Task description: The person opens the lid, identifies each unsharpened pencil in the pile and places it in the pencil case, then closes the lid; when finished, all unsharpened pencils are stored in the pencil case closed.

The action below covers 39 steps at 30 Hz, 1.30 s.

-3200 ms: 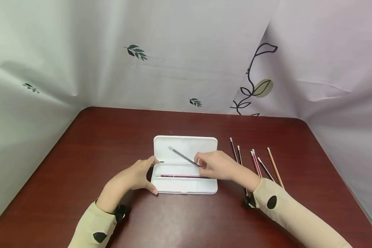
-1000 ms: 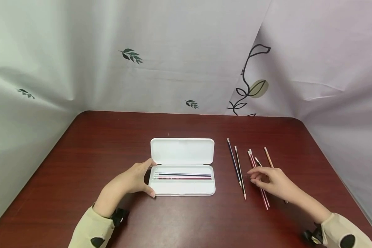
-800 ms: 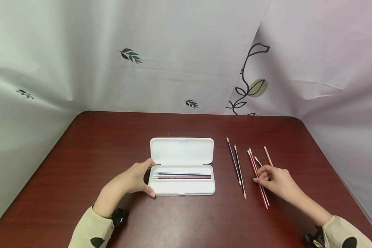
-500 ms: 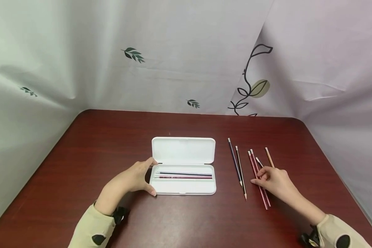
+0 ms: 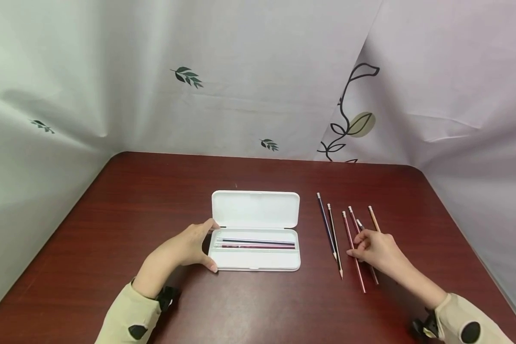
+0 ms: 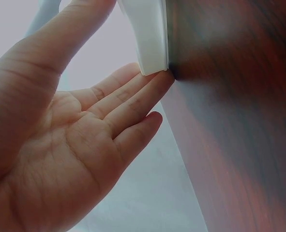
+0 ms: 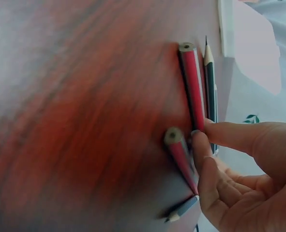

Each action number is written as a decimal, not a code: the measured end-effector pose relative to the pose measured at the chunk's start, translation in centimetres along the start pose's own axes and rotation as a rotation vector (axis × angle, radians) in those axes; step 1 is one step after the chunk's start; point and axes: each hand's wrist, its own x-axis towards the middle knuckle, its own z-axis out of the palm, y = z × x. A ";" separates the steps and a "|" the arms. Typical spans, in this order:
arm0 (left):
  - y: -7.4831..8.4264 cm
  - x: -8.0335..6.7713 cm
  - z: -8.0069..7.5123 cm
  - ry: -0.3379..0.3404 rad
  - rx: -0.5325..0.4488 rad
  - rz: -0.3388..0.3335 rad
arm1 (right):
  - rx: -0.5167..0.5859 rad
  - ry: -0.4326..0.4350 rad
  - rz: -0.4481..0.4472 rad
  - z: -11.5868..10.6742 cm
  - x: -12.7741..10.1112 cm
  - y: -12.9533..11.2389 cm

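The open white pencil case (image 5: pixel 253 261) lies mid-table, its lid tipped back. A dark pencil and a red pencil (image 5: pixel 258 247) lie in its tray. My left hand (image 5: pixel 187 246) grips the case's left end, thumb at the front corner, fingers at the hinge side; in the left wrist view the fingertips touch the case's edge. My right hand (image 5: pixel 380 248) pinches a red pencil (image 7: pixel 192 82) between thumb and index finger, low over the table. Just right of it lies a second red pencil (image 7: pixel 180 157), partly behind the fingers in the head view.
Two dark pencils lie left of the right hand, a navy one (image 5: pixel 325 221) and a black one (image 5: pixel 333 231). Partly under the right hand are another dark pencil (image 5: pixel 360 224) and a tan pencil (image 5: pixel 374 220). White cloth (image 5: pixel 241 95) hangs behind the table.
A dark pencil has gone into the case from the right hand, which then moved right to the loose pencils. One red pencil now stands apart from the other, its near end shifted left.
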 end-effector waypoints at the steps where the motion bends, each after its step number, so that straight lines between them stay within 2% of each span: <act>1: 0.0 0.0 0.0 0.001 -0.001 -0.004 | 0.005 -0.018 0.003 -0.1 0.0 0.0; 9: 0.1 -0.1 -0.1 -0.002 -0.009 -0.003 | 0.074 -0.154 0.099 -0.5 0.7 -0.3; 12: 0.1 -0.1 -0.1 -0.001 -0.011 -0.011 | 0.074 -0.157 0.103 -0.6 0.9 -0.6; 16: 0.0 -0.1 -0.1 0.000 -0.005 -0.009 | 0.067 -0.097 0.069 -0.8 1.4 -1.3; 19: 0.0 -0.1 -0.1 -0.002 -0.006 -0.005 | 0.095 -0.034 0.027 -1.0 1.8 -2.2; 22: 0.0 -0.1 0.0 -0.002 -0.009 -0.007 | 0.169 0.010 -0.015 -0.9 2.3 -3.2; 30: -0.1 -0.3 0.0 0.006 -0.001 0.003 | 0.449 0.027 -0.150 0.4 3.9 -6.8; 35: 0.1 -0.3 0.0 0.001 -0.006 -0.011 | 0.519 0.093 -0.267 1.3 4.9 -8.6; 39: 0.1 -0.5 -0.2 0.002 -0.011 -0.021 | 0.548 0.137 -0.404 2.4 5.8 -9.7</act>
